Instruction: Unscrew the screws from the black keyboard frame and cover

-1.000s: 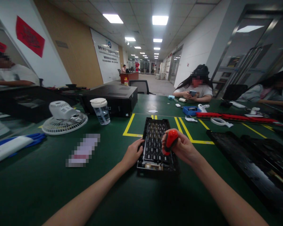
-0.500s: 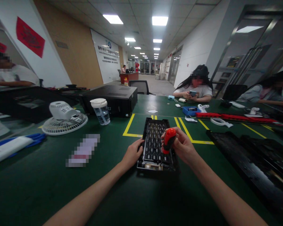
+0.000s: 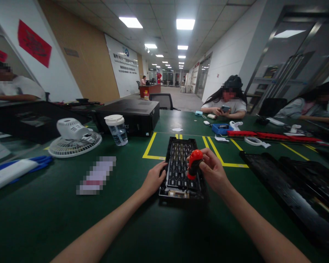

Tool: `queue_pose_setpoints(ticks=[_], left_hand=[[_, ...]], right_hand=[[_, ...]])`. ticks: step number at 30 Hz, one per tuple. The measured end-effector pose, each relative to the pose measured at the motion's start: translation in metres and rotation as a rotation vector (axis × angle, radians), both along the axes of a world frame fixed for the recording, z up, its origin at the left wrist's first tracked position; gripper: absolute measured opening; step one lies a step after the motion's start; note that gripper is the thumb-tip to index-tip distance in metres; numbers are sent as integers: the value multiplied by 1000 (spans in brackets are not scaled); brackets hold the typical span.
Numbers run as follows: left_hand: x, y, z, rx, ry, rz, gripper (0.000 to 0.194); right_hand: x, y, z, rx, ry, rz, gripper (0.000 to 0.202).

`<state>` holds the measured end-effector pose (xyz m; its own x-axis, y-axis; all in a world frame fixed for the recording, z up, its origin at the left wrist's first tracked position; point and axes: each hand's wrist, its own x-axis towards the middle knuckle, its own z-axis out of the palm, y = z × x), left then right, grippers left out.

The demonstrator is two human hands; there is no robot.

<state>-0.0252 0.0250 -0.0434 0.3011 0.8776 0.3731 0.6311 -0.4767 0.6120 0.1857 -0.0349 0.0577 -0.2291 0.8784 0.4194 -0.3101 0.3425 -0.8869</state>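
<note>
A black rectangular tray-like part (image 3: 180,167) with a honeycomb pattern lies on the green table (image 3: 126,219) in front of me. My left hand (image 3: 155,178) grips its left edge, fingers closed over the rim. Above the part's right side, my right hand (image 3: 213,170) holds a red and black screwdriver (image 3: 194,164) by its handle. The handle leans slightly, and the shaft points down toward the lower right corner of the part. The tip is too small to make out. A brass-coloured cylinder (image 3: 175,194) sits in the near end.
At the left are a white fan (image 3: 75,140), a lidded cup (image 3: 117,129) and a black computer case (image 3: 128,113). A blue tray (image 3: 221,128) stands beyond to the right. Long black panels (image 3: 279,179) lie at the right. A person (image 3: 227,100) sits opposite with a phone.
The screwdriver handle has shifted slightly left and its tilt has changed, and the fingers of my right hand have loosened a little around it. My left hand has stayed in place.
</note>
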Motion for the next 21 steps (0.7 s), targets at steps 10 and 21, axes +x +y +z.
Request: queue_pose_setpoints(ticks=[10, 21], left_hand=[[-1, 2, -4, -6, -15, 3, 36], [-1, 1, -3, -15, -9, 3, 36]], right_hand=[[2, 3, -3, 39, -42, -79, 30], [8, 5, -1, 34, -140, -8, 36]])
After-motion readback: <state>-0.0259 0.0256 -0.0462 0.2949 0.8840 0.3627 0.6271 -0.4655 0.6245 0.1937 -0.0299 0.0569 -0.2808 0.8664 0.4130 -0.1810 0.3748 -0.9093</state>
